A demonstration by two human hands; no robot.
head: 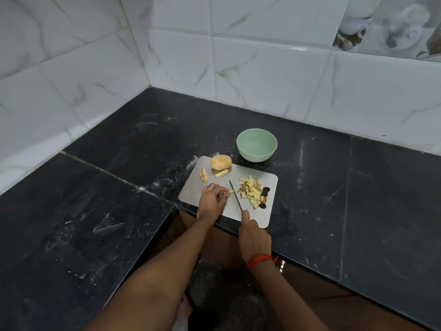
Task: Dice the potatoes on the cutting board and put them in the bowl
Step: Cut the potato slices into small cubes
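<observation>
Here the left hand (211,199), fingers curled, pins a short potato strip (233,191) to the steel cutting board (191,195). The right hand (254,237) is wrapped round the knife (235,197) handle, blade just beside those fingertips, so a slip could nick them. Diced pieces (251,192) lie right of the blade; the green bowl (256,145) beyond both hands looks empty

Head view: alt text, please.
Left hand pinches a pale potato strip on a rectangular steel cutting board; right hand holds a thin knife across it. Diced potato pieces lie right of the knife, a whole brown potato and empty green round bowl beyond.
</observation>
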